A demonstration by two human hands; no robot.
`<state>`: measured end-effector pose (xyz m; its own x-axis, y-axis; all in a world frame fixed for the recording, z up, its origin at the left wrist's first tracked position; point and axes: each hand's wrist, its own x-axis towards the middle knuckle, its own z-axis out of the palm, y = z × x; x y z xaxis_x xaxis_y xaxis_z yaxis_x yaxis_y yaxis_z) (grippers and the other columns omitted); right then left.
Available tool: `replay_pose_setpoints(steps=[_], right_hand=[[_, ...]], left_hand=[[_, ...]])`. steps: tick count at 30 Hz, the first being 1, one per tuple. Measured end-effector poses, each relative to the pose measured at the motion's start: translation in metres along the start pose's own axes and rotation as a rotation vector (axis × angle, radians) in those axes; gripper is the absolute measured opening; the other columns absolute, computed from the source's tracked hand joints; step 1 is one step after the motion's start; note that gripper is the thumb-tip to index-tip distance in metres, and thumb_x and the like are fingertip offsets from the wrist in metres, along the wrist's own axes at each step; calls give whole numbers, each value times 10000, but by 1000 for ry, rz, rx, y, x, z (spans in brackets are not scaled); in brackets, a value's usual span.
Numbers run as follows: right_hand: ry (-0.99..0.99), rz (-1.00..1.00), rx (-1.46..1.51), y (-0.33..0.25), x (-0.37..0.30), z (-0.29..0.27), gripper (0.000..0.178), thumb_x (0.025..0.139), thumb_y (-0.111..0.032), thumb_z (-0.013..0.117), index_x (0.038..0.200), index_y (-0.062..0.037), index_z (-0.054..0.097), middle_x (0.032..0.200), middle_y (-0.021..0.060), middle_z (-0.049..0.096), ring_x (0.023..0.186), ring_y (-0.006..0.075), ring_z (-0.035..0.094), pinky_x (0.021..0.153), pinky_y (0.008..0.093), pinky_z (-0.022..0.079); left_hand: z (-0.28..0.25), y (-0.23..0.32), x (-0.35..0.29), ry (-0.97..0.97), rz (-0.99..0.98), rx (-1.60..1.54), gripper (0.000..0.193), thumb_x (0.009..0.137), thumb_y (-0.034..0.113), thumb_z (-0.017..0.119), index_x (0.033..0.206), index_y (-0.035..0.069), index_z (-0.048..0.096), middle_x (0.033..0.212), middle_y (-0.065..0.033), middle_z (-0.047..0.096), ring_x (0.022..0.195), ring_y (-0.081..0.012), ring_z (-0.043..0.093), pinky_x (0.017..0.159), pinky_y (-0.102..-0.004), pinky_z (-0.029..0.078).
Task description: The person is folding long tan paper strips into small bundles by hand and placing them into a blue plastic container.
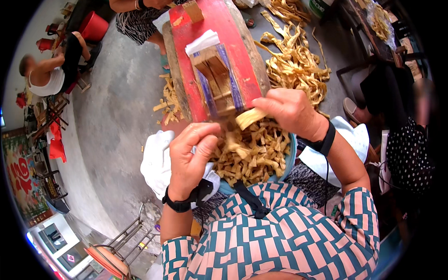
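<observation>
My right hand pinches a flat, pale-yellow dried strip at the near end of a red-topped wooden bench. A small wooden box-like fixture with a slot and blue-patterned sides is set on that bench. My left hand is beside the fixture's near end, fingers curled and thumb close to them; whatever it may hold is hidden. Below both hands, a blue basin in my lap is heaped with short cut pieces. One piece above the heap is blurred.
Long yellow strips lie piled right of the bench, and cut pieces lie on the floor to its left. A person's arm shows at the bench's far end. White cloths flank the basin. A metal-framed stool stands lower left.
</observation>
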<state>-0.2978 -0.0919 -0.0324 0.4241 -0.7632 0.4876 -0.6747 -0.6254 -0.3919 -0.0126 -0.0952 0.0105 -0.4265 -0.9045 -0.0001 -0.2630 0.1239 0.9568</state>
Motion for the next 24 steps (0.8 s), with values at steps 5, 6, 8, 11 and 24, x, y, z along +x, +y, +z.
replay_pose_setpoints(steps=[5,6,8,11,24], right_hand=[[17,-342,-70,-48,19,1,323,798,-174,687,1102,-65,677,795,-7,561,682,144,574,553,282,457],[33,-337,-72,-50,17,0,288,808,-185,682,1071,-70,663,782,-7,547,687,145,582,560,284,462],[65,-332,-75,-53,14,-2,226,827,-208,673,1009,-80,633,756,-7,520,696,146,598,576,287,473],[162,-188,8,-39,5,-18,231,821,-157,715,1021,-58,652,820,42,619,735,222,666,634,333,554],[-398,428,1299,-119,-32,-22,289,1082,-281,543,1027,-20,655,685,39,625,638,128,636,587,287,501]], left_hand=[[21,3,-22,-313,-482,-516,285,1073,236,546,1067,-23,667,834,-43,679,727,-102,642,680,-251,521],[21,4,-26,-314,-483,-560,271,1070,222,546,1042,-21,663,809,-37,664,706,-100,629,666,-251,516],[22,6,-36,-313,-484,-648,247,1063,193,546,991,-18,654,760,-25,632,663,-97,602,639,-252,507],[5,19,-55,-320,-321,-953,259,1049,175,533,1012,-52,653,718,-59,608,621,-146,598,623,-271,519],[31,57,-68,-90,623,731,299,699,278,858,879,74,736,1204,-112,682,1019,-282,652,837,-374,528]])
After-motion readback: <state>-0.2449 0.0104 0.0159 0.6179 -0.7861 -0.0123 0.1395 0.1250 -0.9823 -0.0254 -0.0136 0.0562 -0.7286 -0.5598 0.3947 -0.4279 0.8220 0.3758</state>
